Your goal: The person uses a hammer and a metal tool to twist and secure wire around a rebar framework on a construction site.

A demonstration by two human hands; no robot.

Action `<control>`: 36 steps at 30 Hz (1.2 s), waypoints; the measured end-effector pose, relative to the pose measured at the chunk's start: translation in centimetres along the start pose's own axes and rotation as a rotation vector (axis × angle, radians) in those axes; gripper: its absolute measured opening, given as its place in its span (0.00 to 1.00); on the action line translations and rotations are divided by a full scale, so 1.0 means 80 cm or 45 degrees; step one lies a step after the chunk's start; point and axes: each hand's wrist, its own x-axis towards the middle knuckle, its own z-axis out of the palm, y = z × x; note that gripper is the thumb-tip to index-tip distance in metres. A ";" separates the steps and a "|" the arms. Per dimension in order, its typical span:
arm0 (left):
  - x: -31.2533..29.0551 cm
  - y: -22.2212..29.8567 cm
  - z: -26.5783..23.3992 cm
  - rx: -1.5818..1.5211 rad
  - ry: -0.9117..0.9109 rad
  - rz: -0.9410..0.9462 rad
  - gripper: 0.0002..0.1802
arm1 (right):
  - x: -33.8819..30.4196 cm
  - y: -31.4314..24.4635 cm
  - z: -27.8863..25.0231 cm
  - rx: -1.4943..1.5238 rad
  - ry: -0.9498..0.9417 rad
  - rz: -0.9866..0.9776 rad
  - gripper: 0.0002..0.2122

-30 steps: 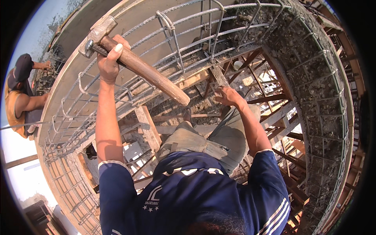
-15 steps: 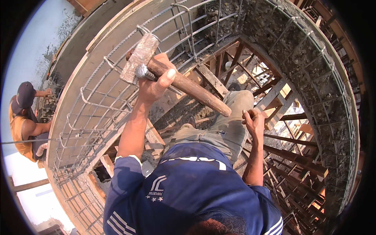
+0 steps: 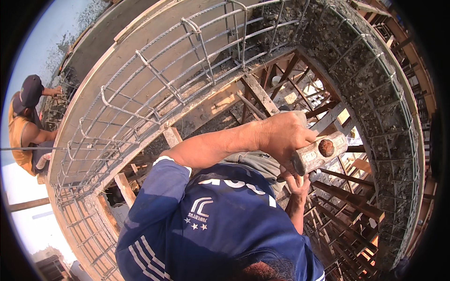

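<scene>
My left hand reaches across to the right, closed around a sledgehammer just below its head. The scuffed steel head tilts up, with the rusty eye end facing me; my hand hides the handle's upper part. Just under the head is my right hand, fingers bent and close together. Beside its fingertips a small shiny metal end sticks out; the rest of that piece is hidden, so its kind cannot be told. My trousered leg is below the left forearm.
A curved rebar cage runs along a smooth formwork wall at left. Rough concrete with rebar curves round the right. Timber props stand below amid open gaps. A co-worker in an orange top is at far left.
My left hand has swung the sledgehammer from upper left to the right, turning its head toward me. My two hands are now close together. The shiny piece has moved right with them.
</scene>
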 end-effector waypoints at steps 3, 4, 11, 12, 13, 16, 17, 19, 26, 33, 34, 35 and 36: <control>0.017 0.008 -0.008 0.142 0.031 0.177 0.15 | 0.000 0.006 -0.015 -0.087 0.087 -0.154 0.11; 0.022 0.004 -0.011 0.189 0.032 0.209 0.14 | 0.002 0.000 -0.020 -0.144 0.136 -0.125 0.10; 0.010 -0.087 -0.013 0.329 0.200 0.175 0.23 | 0.032 -0.089 -0.009 0.362 0.421 -0.109 0.09; 0.005 -0.092 -0.013 0.356 0.208 0.165 0.26 | 0.025 -0.091 -0.014 0.453 0.434 -0.038 0.10; 0.000 -0.094 -0.009 0.365 0.156 0.165 0.24 | 0.023 -0.089 -0.021 0.448 0.457 -0.082 0.10; -0.002 -0.063 -0.004 0.367 0.048 0.197 0.22 | 0.021 -0.097 -0.026 0.544 0.557 -0.061 0.09; 0.001 -0.050 -0.007 0.348 0.063 0.210 0.22 | 0.022 -0.095 -0.024 0.549 0.548 -0.066 0.09; 0.012 -0.028 -0.013 0.310 0.085 0.196 0.19 | 0.021 -0.092 -0.027 0.544 0.534 -0.069 0.08; 0.023 -0.040 0.007 0.306 0.280 0.286 0.26 | 0.031 -0.094 -0.012 0.583 0.493 -0.027 0.08; -0.012 -0.155 0.035 0.466 0.356 -0.075 0.30 | 0.034 -0.095 -0.010 0.643 0.457 -0.025 0.08; -0.012 -0.163 0.039 0.452 0.429 -0.121 0.31 | 0.036 -0.100 -0.012 0.632 0.474 -0.029 0.08; -0.007 -0.166 0.040 0.430 0.500 -0.164 0.31 | 0.036 -0.102 -0.013 0.620 0.497 -0.032 0.08; -0.002 -0.169 0.042 0.408 0.570 -0.208 0.32 | 0.037 -0.099 -0.022 0.621 0.470 -0.093 0.08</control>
